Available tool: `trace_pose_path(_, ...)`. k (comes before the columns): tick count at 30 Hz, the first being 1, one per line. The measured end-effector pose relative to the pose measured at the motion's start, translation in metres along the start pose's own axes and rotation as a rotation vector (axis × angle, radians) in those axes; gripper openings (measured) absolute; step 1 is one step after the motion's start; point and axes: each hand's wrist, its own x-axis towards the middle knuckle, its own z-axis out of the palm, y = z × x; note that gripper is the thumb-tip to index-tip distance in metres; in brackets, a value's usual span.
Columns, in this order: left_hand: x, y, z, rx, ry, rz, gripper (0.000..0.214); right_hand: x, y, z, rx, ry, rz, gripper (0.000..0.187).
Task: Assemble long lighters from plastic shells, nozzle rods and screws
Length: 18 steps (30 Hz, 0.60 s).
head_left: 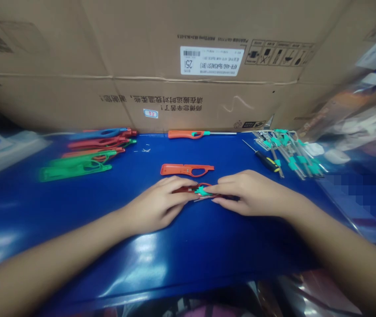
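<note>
In the head view, my left hand is closed around an orange lighter casing half, mostly hidden under its fingers. My right hand meets it from the other side, its fingers pinching a metal lighter tube assembly with a green trigger. That green part lies over the casing, between the two sets of fingertips; whether it is seated cannot be made out. Just beyond the hands lies another orange casing half, inner side up. Farther back rests an orange long-necked lighter with a green trigger and metal tube.
Red, blue, orange and green casings are stacked at left on the blue table. A yellow-black screwdriver lies right, beside a pile of metal tubes with green triggers. A cardboard box wall stands behind.
</note>
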Motion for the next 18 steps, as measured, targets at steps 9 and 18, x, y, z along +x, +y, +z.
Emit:
trace_pose_path(9,-0.0006,-0.0016,0.0023,0.018,0.034,0.033,0.037,0.0012,-0.0036,0.0007,0.015,-0.035,0.005,0.034)
trace_pose_path(18,0.0009,-0.0013,-0.0029,0.219,-0.039,0.108,0.041,0.0028,-0.0045,0.0032,-0.024,-0.034,0.026,0.036)
